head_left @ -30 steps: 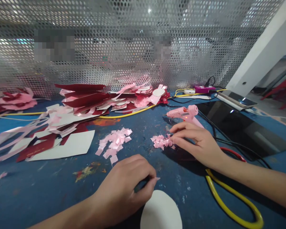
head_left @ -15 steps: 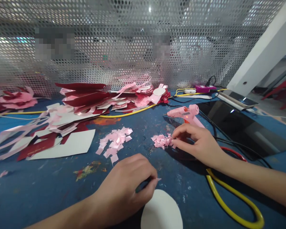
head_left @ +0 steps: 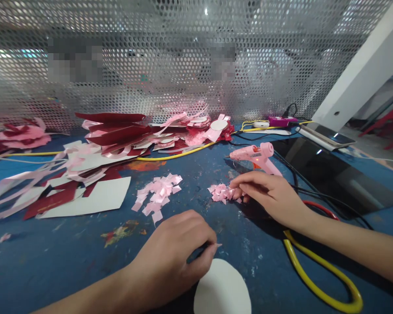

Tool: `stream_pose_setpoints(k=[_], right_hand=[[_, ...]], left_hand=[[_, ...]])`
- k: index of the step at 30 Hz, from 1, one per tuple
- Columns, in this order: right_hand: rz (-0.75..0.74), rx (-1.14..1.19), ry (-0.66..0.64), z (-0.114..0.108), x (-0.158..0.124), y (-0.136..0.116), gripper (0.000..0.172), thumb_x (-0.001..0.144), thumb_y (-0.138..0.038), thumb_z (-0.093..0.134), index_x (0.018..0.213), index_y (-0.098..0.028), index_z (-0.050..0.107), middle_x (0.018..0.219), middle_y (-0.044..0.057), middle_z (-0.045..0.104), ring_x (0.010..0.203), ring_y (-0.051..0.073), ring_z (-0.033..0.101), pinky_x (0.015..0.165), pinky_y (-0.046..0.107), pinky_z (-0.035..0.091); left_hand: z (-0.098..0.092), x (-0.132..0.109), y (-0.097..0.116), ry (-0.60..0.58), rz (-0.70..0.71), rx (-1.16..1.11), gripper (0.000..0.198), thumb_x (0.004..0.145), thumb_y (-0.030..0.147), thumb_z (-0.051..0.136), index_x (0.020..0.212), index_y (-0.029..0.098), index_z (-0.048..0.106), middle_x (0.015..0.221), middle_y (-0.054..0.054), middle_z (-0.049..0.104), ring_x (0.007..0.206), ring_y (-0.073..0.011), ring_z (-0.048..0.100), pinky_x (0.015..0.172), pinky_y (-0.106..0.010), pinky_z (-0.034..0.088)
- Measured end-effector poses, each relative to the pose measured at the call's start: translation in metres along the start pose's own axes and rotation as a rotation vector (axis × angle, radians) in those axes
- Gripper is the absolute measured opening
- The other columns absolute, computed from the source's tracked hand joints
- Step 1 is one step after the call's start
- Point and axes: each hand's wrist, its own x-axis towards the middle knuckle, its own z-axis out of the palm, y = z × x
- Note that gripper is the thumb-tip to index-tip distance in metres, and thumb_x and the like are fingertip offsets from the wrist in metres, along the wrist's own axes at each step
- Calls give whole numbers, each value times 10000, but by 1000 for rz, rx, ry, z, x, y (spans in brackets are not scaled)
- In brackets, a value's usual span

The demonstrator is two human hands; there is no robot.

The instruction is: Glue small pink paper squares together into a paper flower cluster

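My left hand (head_left: 175, 257) is low in the middle, thumb and forefinger pinched on a small pink ribbon piece (head_left: 218, 245) whose tip sticks out. Just below lies a white paper disc (head_left: 222, 288), cut off by the lower frame edge. My right hand (head_left: 271, 194) rests at a small pile of folded pink ribbon pieces (head_left: 221, 192), its fingers curled in against the pile. Whatever lies between those fingertips is hidden. Flat pink ribbon squares (head_left: 160, 192) are heaped beyond my left hand. A pink glue gun (head_left: 250, 155) lies behind my right hand, nozzle pointing left.
Red and white paper sheets (head_left: 88, 196) with pink ribbons lie on the left. A yellow cable (head_left: 327, 279) loops at the lower right. A dark glossy panel (head_left: 334, 174) and a phone (head_left: 334, 133) lie right. Perforated metal mesh (head_left: 170, 87) stands behind the table.
My right hand's fingers have shifted slightly left and curled further over the folded pieces. My left hand has stayed in place with its ribbon piece.
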Motion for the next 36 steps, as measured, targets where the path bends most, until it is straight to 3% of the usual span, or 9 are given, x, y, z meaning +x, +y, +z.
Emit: stream_pose_setpoints(k=[6,11,14,17,20,24,27,31,36], right_hand=[[-27,-20,21,-1,-1,-1,186,919,-265,488,1024,-237,639,1006,-8,700,965,121,635,887,247,487],[-5,1,3,-3,-2,-5,258,955,-282,416,1147,-236,583,981,-12,718,999,117,623,884,246,477],[-36,-52,26,-2,-1,-4,205,912,-277,503,1086,-237,606,995,-9,703,989,128,608,898,266,458],[-48,-103,56,-1,0,-4,110,849,-243,586,950,-230,629,933,-9,674,791,108,601,722,234,487],[30,3,46,0,0,-4,80,828,-231,606,906,-216,609,784,-26,638,577,68,545,517,187,454],[130,213,35,0,-1,-4,112,807,-220,625,907,-206,577,800,-28,634,494,44,545,446,170,457],[169,288,39,2,0,-3,143,786,-207,645,901,-198,561,778,-21,645,514,70,599,479,195,506],[175,304,30,3,0,-4,121,790,-248,655,843,-191,562,734,0,671,654,131,674,629,254,571],[138,370,28,1,-1,-5,144,879,-338,558,867,-197,590,791,29,693,732,148,688,697,284,578]], left_hand=[[0,0,0,-9,8,0,126,815,95,531,749,173,605,712,-9,638,706,-149,560,641,-267,461],[0,-1,-1,0,22,-8,120,821,100,529,768,173,609,723,-12,640,719,-152,562,651,-274,465],[0,0,-1,2,23,-7,121,825,100,527,769,172,606,727,-13,641,721,-153,561,651,-275,464],[0,1,-1,2,25,-6,123,825,96,526,767,172,604,726,-13,643,718,-152,562,648,-273,465],[-1,0,-1,-2,21,-3,124,826,101,529,758,173,604,718,-13,641,714,-153,563,644,-273,466],[-1,0,0,2,29,-2,123,831,102,524,769,175,602,724,-13,640,721,-153,565,645,-272,465],[-1,0,-1,-1,39,1,118,835,107,521,780,176,599,731,-10,639,724,-150,563,646,-269,463],[0,0,-2,-9,41,1,112,830,104,527,782,178,595,727,-7,634,721,-147,558,646,-266,458],[0,0,-2,-3,33,3,115,831,106,527,772,177,595,727,-8,635,719,-149,560,645,-269,459]])
